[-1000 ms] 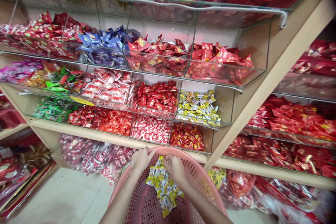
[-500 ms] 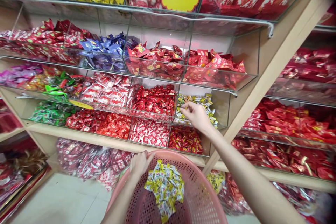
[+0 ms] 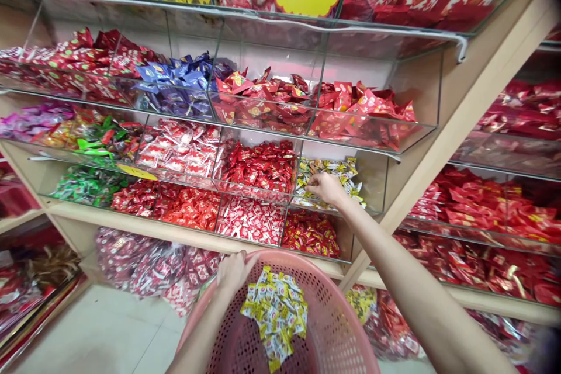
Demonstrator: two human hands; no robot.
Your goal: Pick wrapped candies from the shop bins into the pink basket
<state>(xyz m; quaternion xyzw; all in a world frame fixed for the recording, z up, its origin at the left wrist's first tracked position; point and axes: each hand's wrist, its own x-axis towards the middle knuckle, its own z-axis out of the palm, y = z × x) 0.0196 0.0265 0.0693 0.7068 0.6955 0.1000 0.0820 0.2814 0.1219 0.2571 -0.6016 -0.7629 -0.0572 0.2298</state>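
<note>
My left hand (image 3: 232, 272) is closed over the rim of a pink perforated plastic basket (image 3: 339, 298). A heap of small yellow-and-white wrapped candies (image 3: 277, 312) lies inside this basket. Over at the shelf, my right hand (image 3: 326, 188) reaches into a clear bin of similar yellow-and-white wrapped candies (image 3: 344, 170). Its fingers are curled down among the wrappers. Whatever they may pinch is hidden by the hand.
Clear dividers and front panels (image 3: 263, 123) edge the candy bins. Red candies (image 3: 311, 234) fill the bin below my right hand. A wooden post (image 3: 460, 111) stands to the right. Bagged candies (image 3: 144, 263) lie low at the left, above the tiled floor (image 3: 118, 327).
My right hand has dipped slightly lower into the yellow candy bin, fingers closer to the wrappers. The left hand and the basket have stayed put. The view has shifted a little.
</note>
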